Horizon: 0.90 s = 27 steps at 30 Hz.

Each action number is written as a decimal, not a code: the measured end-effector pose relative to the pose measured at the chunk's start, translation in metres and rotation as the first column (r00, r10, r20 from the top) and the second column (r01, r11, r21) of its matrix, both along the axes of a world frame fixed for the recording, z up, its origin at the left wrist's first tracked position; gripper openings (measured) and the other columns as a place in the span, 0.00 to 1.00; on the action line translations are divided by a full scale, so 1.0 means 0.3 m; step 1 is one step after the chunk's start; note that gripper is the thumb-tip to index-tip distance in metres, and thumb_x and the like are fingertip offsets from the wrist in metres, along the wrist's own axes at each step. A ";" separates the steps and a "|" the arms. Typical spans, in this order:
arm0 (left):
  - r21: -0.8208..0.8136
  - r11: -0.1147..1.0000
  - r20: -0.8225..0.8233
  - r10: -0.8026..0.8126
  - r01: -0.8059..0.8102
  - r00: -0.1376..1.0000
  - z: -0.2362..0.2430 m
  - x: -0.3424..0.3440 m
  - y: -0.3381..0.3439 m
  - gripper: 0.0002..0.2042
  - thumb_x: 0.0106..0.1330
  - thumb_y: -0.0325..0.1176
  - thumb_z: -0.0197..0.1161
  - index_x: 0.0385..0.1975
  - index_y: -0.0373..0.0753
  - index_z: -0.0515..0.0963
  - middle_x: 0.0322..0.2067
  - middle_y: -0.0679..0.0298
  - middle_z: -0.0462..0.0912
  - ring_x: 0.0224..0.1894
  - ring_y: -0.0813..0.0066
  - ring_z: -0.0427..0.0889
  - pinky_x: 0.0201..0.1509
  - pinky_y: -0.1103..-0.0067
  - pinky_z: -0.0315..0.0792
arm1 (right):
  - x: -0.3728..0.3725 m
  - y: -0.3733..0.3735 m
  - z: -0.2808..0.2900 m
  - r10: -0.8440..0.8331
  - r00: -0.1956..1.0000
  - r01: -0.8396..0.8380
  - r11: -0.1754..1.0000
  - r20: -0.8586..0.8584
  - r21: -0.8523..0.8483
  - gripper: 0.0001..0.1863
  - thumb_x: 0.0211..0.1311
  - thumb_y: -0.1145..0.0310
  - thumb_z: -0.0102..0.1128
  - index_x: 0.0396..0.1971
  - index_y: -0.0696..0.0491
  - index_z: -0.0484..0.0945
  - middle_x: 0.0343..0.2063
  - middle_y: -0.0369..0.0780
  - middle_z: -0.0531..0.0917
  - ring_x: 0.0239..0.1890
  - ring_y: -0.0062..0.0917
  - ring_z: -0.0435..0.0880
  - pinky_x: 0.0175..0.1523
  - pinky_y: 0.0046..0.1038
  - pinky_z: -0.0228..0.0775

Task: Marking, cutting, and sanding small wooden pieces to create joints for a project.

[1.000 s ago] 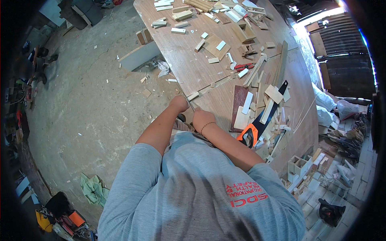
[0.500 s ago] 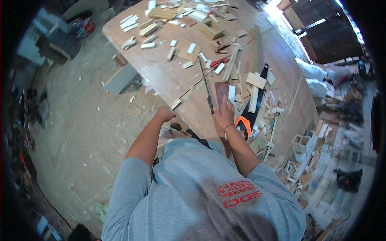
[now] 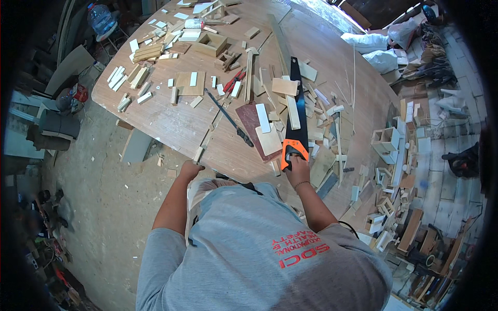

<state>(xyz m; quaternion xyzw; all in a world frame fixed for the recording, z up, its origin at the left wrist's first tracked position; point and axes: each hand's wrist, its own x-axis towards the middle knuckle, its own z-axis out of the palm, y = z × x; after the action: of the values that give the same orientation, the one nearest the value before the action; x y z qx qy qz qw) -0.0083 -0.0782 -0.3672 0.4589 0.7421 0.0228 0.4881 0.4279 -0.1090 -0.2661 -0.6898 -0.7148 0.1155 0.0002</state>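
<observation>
A handsaw with a black blade and orange handle lies among wood pieces on the right of the table. My right hand is closed round its handle; a wood strip and a light block rest on the blade. At the near table edge my left hand is curled into a fist beside a short wood strip; what its fingers hold, if anything, is hidden. Between the hands lie a dark, thin-bladed tool and a reddish-brown sheet with a white strip on it.
The wooden table carries many offcuts, an open wooden box and a red-handled tool. White sacks lie beyond the right side. Wood scraps and a small wooden frame lie at the right; a water jug stands far left.
My right hand has moved from the reddish-brown sheet to the saw handle and closed on it. My left hand stays by the table edge. The view has turned.
</observation>
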 end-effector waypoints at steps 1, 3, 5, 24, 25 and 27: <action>-0.059 0.998 0.006 0.031 -0.031 1.000 0.012 0.005 0.008 0.23 0.44 0.45 0.72 0.31 0.30 0.81 0.32 0.45 0.83 0.35 0.53 0.83 0.41 0.68 0.74 | -0.002 0.003 0.001 -0.007 1.000 0.007 1.000 -0.004 -0.003 0.23 0.43 0.66 0.71 0.41 0.54 0.73 0.40 0.47 0.78 0.45 0.40 0.77 0.50 0.38 0.68; -0.119 0.991 0.004 0.065 -0.064 0.998 0.024 0.005 0.011 0.23 0.44 0.45 0.72 0.32 0.29 0.81 0.31 0.45 0.83 0.34 0.52 0.83 0.41 0.68 0.74 | -0.012 0.012 0.021 0.023 0.968 0.043 0.967 -0.252 0.252 0.18 0.45 0.70 0.68 0.36 0.54 0.71 0.33 0.46 0.79 0.39 0.42 0.80 0.43 0.38 0.70; 0.025 1.000 0.006 0.016 -0.016 1.000 0.007 -0.009 -0.002 0.23 0.43 0.45 0.73 0.32 0.30 0.81 0.29 0.47 0.83 0.31 0.54 0.83 0.38 0.68 0.75 | -0.027 0.044 0.095 -0.038 0.921 0.158 0.947 -0.388 0.281 0.18 0.45 0.70 0.69 0.35 0.55 0.71 0.29 0.45 0.79 0.36 0.41 0.80 0.40 0.38 0.70; 0.137 0.989 -0.183 -0.021 0.047 0.983 0.125 0.019 -0.031 0.23 0.40 0.43 0.71 0.33 0.32 0.81 0.33 0.46 0.83 0.39 0.52 0.83 0.46 0.66 0.75 | -0.162 0.126 0.409 -0.025 0.296 0.536 0.832 -0.955 0.144 0.08 0.62 0.74 0.57 0.26 0.53 0.68 0.18 0.30 0.69 0.15 0.13 0.66 0.21 0.20 0.58; 0.141 0.988 -0.163 -0.039 0.062 0.986 0.128 0.017 -0.026 0.23 0.39 0.43 0.72 0.33 0.32 0.81 0.33 0.46 0.83 0.38 0.52 0.83 0.45 0.66 0.75 | -0.157 0.133 0.406 0.030 0.296 0.492 0.852 -0.955 0.179 0.07 0.62 0.74 0.56 0.27 0.54 0.67 0.19 0.31 0.70 0.15 0.14 0.66 0.21 0.19 0.59; 0.127 0.987 -0.151 -0.074 0.093 0.986 0.126 0.008 -0.016 0.26 0.40 0.45 0.72 0.35 0.30 0.81 0.35 0.44 0.82 0.40 0.50 0.82 0.47 0.67 0.75 | -0.178 0.127 0.444 0.079 0.212 0.391 0.907 -0.974 0.159 0.07 0.62 0.74 0.55 0.26 0.54 0.67 0.18 0.32 0.70 0.15 0.14 0.66 0.22 0.19 0.59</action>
<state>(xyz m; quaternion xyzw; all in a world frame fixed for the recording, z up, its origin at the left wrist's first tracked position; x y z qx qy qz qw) -0.0057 -0.0829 -0.3293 0.5218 0.7525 0.0184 0.4015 0.3745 -0.0710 -0.1328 -0.5229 -0.4903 0.3786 0.5855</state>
